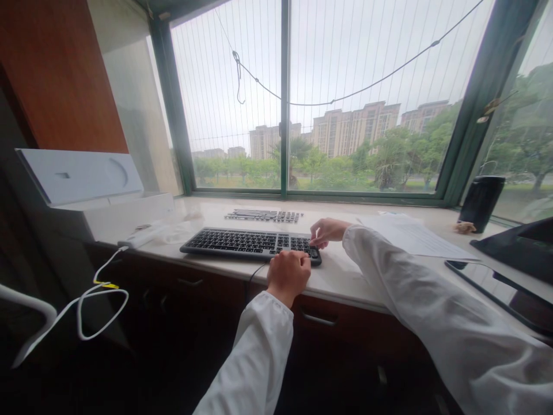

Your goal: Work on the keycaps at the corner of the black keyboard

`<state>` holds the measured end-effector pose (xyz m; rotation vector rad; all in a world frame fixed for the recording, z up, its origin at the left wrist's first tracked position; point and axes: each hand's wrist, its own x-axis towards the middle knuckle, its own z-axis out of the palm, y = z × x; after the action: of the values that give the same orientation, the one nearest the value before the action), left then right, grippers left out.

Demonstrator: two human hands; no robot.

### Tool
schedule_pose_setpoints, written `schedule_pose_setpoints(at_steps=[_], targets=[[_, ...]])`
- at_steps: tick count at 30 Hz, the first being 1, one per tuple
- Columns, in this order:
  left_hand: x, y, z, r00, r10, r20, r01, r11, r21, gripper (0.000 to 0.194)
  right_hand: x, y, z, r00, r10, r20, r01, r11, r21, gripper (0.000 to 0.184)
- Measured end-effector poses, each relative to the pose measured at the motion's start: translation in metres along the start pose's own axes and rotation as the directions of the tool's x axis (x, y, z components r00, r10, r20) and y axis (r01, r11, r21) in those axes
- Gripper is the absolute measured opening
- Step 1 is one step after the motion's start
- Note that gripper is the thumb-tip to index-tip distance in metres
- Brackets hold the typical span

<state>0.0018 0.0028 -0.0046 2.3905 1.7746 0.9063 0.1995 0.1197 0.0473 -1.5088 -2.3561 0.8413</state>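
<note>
Plainly, in the head view, we see our two hands meeting at the right end of a dark keyboard, which lies flat on a white counter near its front edge. Our left hand rests at the keyboard's front edge, knuckles up and fingers curled; its fingertips are hidden, so we cannot tell whether it grips anything. Our right hand comes in from the side over the number pad, thumb and fingers drawn together at the keys; we cannot tell whether a key is pinched between them. White sleeves cover both our arms. A thin dark cable drops over the counter's edge beside our left hand. Just behind the keyboard, apart from it, we find rows of small grey pieces, too small to name surely. To our left stand an open white box and a white cable with a yellow tag. To our right lie papers and a dark flat device, with a black cylinder upright near the window
</note>
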Motion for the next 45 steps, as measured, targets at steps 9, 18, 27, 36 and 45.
schedule_pose_setpoints(at_steps=[9, 18, 27, 36, 45], targets=[[0.004, 0.001, -0.001, 0.993, 0.118, 0.000, -0.116, 0.983, 0.145, 0.034, 0.001, 0.007, 0.005, 1.000, -0.013, -0.023, 0.016, 0.995, 0.102, 0.062], [0.023, 0.007, -0.002, 0.965, 0.259, 0.032, -0.261, 0.949, 0.176, 0.039, -0.002, 0.006, 0.006, 1.000, 0.006, 0.003, -0.007, 0.965, 0.261, 0.070], [0.029, -0.001, 0.012, 0.961, 0.274, 0.047, -0.278, 0.950, 0.144, 0.036, -0.002, 0.005, 0.004, 1.000, 0.022, 0.008, -0.023, 0.974, 0.227, 0.068], [0.029, 0.004, 0.005, 0.979, 0.183, 0.094, -0.198, 0.963, 0.183, 0.035, -0.002, -0.002, 0.007, 0.997, 0.036, -0.061, -0.027, 0.990, 0.141, 0.058], [0.031, 0.001, 0.010, 0.978, 0.196, 0.066, -0.205, 0.960, 0.191, 0.036, 0.001, 0.003, 0.006, 0.999, 0.009, -0.038, -0.004, 0.990, 0.140, 0.060]])
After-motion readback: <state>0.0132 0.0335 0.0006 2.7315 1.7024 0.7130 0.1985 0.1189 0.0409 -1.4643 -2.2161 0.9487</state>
